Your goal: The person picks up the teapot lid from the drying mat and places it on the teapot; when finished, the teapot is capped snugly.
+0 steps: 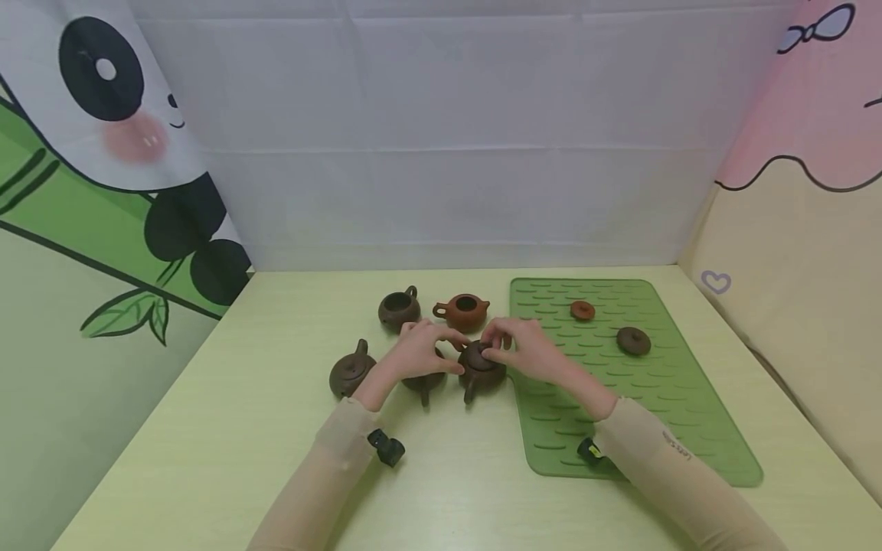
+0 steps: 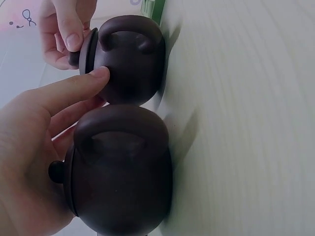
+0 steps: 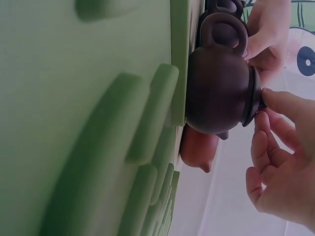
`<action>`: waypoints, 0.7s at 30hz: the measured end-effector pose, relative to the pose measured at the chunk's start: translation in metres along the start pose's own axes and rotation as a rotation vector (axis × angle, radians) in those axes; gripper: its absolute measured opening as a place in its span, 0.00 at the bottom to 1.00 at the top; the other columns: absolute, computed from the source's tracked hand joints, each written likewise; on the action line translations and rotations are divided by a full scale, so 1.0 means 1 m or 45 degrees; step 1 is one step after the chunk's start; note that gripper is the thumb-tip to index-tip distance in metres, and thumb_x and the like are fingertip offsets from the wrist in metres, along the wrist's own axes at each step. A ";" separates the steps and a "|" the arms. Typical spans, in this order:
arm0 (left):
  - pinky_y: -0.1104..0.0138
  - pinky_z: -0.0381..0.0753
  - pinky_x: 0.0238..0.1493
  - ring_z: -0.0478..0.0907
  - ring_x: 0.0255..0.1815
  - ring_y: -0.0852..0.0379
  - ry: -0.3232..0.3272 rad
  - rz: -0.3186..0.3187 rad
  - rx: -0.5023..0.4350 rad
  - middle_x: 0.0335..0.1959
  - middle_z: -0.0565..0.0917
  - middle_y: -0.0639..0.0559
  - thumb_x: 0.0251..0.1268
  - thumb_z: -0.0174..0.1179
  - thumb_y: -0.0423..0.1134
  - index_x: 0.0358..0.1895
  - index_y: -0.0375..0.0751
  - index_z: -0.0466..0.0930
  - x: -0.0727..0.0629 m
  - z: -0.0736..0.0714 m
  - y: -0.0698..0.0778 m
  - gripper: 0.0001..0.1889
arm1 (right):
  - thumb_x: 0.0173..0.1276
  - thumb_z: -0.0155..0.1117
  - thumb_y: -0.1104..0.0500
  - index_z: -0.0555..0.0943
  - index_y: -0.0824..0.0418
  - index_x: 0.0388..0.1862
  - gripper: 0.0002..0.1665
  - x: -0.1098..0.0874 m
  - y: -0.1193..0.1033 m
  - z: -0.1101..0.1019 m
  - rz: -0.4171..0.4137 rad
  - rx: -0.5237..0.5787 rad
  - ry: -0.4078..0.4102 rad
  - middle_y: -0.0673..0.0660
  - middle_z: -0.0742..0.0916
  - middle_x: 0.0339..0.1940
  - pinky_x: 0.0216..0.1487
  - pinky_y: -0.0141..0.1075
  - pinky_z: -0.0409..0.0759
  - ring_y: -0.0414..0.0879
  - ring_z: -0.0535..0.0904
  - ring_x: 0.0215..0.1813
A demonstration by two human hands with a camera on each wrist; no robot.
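My right hand pinches the knob of a dark brown lid between thumb and fingertips. That lid sits at the mouth of a dark clay teapot, which stands just left of the green mat. Thumb and fingers of my left hand hold the same teapot's body from its left side, the thumb pressing near the lid's rim. Under the left palm stands a second dark teapot, its lid on and its handle toward me. The fingertips on the teapot's far side are partly hidden.
Farther left is another lidded dark teapot. Behind the hands stand a lidless dark pot and a lidless reddish pot. On the green mat lie a reddish lid and a dark lid.
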State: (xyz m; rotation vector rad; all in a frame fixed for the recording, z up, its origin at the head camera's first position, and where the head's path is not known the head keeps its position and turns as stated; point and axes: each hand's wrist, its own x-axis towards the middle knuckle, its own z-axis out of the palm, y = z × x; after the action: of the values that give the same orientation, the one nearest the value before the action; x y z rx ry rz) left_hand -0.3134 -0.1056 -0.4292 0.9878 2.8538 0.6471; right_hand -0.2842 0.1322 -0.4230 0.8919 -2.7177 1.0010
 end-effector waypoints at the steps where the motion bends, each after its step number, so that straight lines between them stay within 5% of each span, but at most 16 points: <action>1: 0.46 0.58 0.60 0.74 0.51 0.55 -0.001 -0.002 0.000 0.47 0.88 0.65 0.53 0.73 0.52 0.55 0.59 0.83 0.000 0.000 0.000 0.23 | 0.64 0.71 0.56 0.82 0.54 0.40 0.08 0.000 0.000 0.001 -0.005 -0.001 -0.001 0.45 0.83 0.28 0.41 0.35 0.70 0.36 0.75 0.32; 6: 0.46 0.58 0.61 0.74 0.52 0.55 0.003 -0.004 -0.006 0.49 0.88 0.65 0.53 0.73 0.52 0.55 0.60 0.84 0.000 0.000 0.000 0.23 | 0.65 0.71 0.56 0.82 0.53 0.40 0.07 0.002 0.003 0.003 0.000 -0.017 -0.012 0.45 0.84 0.29 0.39 0.32 0.70 0.36 0.75 0.32; 14: 0.45 0.58 0.61 0.75 0.54 0.53 0.013 0.005 -0.006 0.50 0.87 0.63 0.54 0.73 0.52 0.55 0.60 0.83 0.000 -0.001 -0.002 0.23 | 0.65 0.70 0.55 0.82 0.52 0.41 0.08 0.001 0.003 0.004 0.014 -0.026 -0.027 0.44 0.83 0.29 0.49 0.42 0.64 0.36 0.75 0.33; 21: 0.43 0.57 0.62 0.73 0.55 0.48 0.080 -0.011 -0.063 0.51 0.87 0.60 0.57 0.72 0.49 0.56 0.56 0.83 -0.002 -0.016 -0.005 0.22 | 0.65 0.70 0.55 0.82 0.52 0.42 0.08 0.001 0.001 0.004 0.015 -0.044 -0.035 0.44 0.83 0.29 0.50 0.42 0.64 0.35 0.75 0.33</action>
State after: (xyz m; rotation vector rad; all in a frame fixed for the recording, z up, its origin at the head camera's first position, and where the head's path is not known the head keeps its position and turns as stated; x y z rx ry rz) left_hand -0.3171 -0.1158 -0.4170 0.9650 2.8786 0.7576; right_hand -0.2854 0.1301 -0.4265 0.8911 -2.7573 0.9480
